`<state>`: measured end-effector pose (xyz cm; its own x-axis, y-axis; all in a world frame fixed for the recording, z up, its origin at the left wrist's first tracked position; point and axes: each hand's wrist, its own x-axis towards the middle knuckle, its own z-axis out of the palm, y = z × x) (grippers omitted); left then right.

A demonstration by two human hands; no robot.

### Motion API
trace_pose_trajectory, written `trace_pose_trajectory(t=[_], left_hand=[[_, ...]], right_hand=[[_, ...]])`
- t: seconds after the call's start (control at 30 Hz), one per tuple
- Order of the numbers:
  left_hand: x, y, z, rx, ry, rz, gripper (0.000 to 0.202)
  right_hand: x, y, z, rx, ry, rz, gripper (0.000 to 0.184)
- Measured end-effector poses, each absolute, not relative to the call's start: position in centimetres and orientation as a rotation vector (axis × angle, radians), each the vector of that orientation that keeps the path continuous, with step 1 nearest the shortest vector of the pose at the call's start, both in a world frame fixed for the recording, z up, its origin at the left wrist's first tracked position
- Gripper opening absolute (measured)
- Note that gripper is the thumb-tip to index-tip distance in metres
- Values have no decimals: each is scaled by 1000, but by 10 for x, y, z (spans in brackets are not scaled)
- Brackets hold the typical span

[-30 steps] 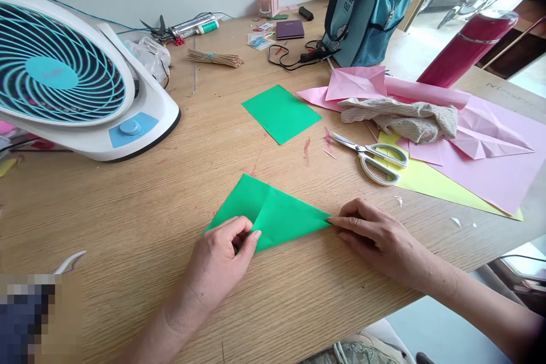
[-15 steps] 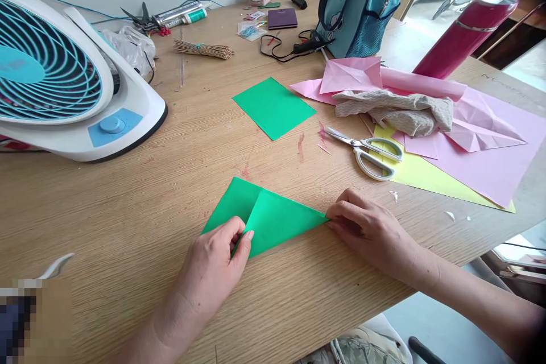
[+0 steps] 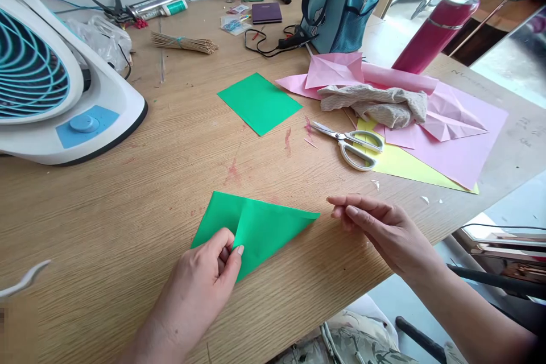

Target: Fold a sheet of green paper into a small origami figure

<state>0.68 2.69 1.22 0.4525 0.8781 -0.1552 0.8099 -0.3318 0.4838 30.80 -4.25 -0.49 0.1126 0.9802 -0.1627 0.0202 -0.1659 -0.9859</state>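
A folded green paper (image 3: 260, 227) lies flat on the wooden table (image 3: 128, 199), shaped like a triangle with one flap turned over. My left hand (image 3: 205, 281) pinches its near left edge between thumb and fingers. My right hand (image 3: 379, 227) hovers just right of the paper's right tip, not touching it, with fingers stretched out and nothing in them.
A second green sheet (image 3: 259, 102) lies farther back. Scissors (image 3: 352, 142) rest on yellow paper (image 3: 405, 165) beside pink sheets (image 3: 460, 142) and a beige cloth (image 3: 375, 105). A white and blue fan (image 3: 63, 85) stands at left, a teal bag (image 3: 341, 0) and a magenta bottle (image 3: 430, 34) behind.
My right hand has let go of the paper's right tip and lifted slightly away. My left hand keeps its pinch. The view has shifted right.
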Motion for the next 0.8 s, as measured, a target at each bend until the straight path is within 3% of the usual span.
trace_pose_trajectory(t=[0.13, 0.43, 0.8], left_hand=[[8, 30, 12, 2193, 1411, 201, 28], [7, 32, 16, 2158, 1371, 177, 29], [6, 27, 12, 2291, 1331, 197, 28]], right_hand=[[310, -38, -2, -1417, -1056, 1267, 35], [288, -39, -15, -1633, -1902, 571, 11], [286, -33, -11, -1734, -1938, 493, 15]])
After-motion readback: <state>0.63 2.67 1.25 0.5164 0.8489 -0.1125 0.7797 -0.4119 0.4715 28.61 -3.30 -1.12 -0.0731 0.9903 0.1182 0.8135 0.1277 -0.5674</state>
